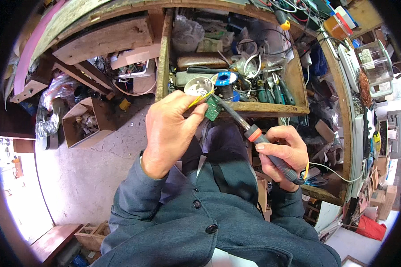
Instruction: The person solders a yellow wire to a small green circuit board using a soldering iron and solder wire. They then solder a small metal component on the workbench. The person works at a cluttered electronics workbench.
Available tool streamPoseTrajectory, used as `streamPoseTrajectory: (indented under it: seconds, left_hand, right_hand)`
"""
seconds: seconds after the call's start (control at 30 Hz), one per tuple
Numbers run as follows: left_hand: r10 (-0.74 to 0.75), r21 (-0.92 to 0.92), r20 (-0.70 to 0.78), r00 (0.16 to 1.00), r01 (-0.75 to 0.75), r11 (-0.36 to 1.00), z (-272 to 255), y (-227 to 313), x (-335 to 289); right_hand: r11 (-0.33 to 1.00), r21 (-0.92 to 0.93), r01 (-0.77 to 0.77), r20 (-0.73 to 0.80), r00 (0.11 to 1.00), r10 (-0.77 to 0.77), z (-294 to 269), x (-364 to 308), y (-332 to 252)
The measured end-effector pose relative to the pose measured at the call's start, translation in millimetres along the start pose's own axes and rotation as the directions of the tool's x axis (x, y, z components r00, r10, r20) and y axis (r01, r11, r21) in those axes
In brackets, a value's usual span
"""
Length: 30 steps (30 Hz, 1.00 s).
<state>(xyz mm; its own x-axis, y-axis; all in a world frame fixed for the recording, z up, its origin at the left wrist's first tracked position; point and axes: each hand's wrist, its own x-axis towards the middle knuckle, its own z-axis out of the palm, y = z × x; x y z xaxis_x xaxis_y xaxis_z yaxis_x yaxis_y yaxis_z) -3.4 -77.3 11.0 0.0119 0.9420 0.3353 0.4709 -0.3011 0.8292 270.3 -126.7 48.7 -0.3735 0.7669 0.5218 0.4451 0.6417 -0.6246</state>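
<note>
Yellow wire (201, 100) pinched in left hand (170, 129) beside board (213, 110); right hand (283, 153) grips iron (254, 133): apparently soldering, next demanding steadiness.

Left hand (168, 131) pinches yellow wire (201, 98), thumb against index. Green circuit board (213, 109) just right of those fingertips. Right hand (290, 155) wraps soldering iron (254, 132); iron extends up-left from its fingers, tip end near board. Blue-topped spool (226, 79) beyond left fingers, in wooden drawer (263, 107). Can't tell if tip touches.

green board (213, 109), yellow wires (200, 99), blue spool (225, 79)
</note>
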Motion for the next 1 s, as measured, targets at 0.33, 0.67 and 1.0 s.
streamPoseTrajectory:
  seconds: [0.33, 0.67, 1.0]
  left_hand:
    - [-0.007, 0.012, 0.007, 1.0, 0.007, 1.0, 0.5, -0.2, -0.2]
    - [-0.021, 0.021, 0.017, 1.0, 0.02, 1.0, -0.3, 0.6, 0.2]
    - [-0.024, 0.001, 0.02, 1.0, 0.024, 1.0, -0.8, 2.5, 0.5]
  right_hand:
    - [0.999, -0.025, 0.021, 0.049, 0.999, -0.019, -4.6, 3.1, 0.3]
    - [0.999, -0.018, 0.036, 0.031, 0.999, -0.035, -1.0, 1.0, 1.3]
    - [0.998, -0.033, 0.057, 0.02, 0.998, -0.056, -1.8, 4.1, 1.6]
